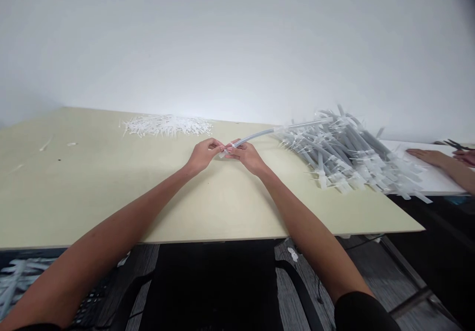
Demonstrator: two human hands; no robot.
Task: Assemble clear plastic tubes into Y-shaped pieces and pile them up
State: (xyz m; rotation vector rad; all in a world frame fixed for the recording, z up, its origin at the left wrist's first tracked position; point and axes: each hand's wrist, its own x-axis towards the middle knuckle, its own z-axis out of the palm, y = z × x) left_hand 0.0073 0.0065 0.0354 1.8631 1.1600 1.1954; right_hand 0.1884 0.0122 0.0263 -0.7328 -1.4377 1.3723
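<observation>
A clear, greyish plastic tube [256,135] arches to the right from between my hands, its far end lying near the heap of similar tubes. My right hand [249,157] grips the tube close to its near end, where a whitish band and a bit of translucent plastic [223,154] show. Right beside it, the fingers of my left hand [204,154] are pinched together at that end. What they hold is too small to make out. Both hands are just above the table.
White cable ties [168,125] lie heaped at the back of the pale table [111,192]. On the right is a large pile of tubes [345,148] with translucent end pieces and ties. A few loose ties [46,144] lie left. Another person's hand [426,156] rests on a white table at far right, near dark-handled pliers or scissors [458,145].
</observation>
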